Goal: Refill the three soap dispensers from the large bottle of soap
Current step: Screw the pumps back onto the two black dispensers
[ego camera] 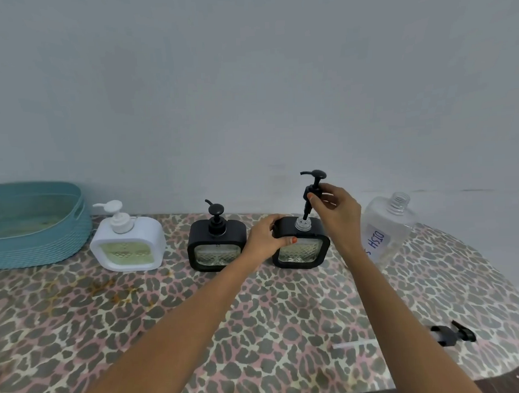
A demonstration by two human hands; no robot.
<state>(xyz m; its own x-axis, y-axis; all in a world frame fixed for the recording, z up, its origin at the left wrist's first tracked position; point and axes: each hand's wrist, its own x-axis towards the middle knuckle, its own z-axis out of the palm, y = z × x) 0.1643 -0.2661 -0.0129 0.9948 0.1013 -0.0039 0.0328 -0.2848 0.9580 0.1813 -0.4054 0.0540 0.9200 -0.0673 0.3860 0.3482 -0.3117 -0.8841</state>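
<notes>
We find the right hand (332,207) pinching the black pump (312,191) by its collar, its stem tip just over the open neck of the right-hand black dispenser (301,243). The left hand (264,237) clasps that dispenser's left shoulder. We cannot tell whether the pump is coming out or going back. The large bottle (390,230) stands uncapped, near to the right, apparently almost empty. The middle black dispenser (217,245) and white dispenser (127,245) are capped. Next move calls for a vertical, steady pump path. The worktop (198,330) carries a leopard-print cover, against a plain pale wall (248,79).
</notes>
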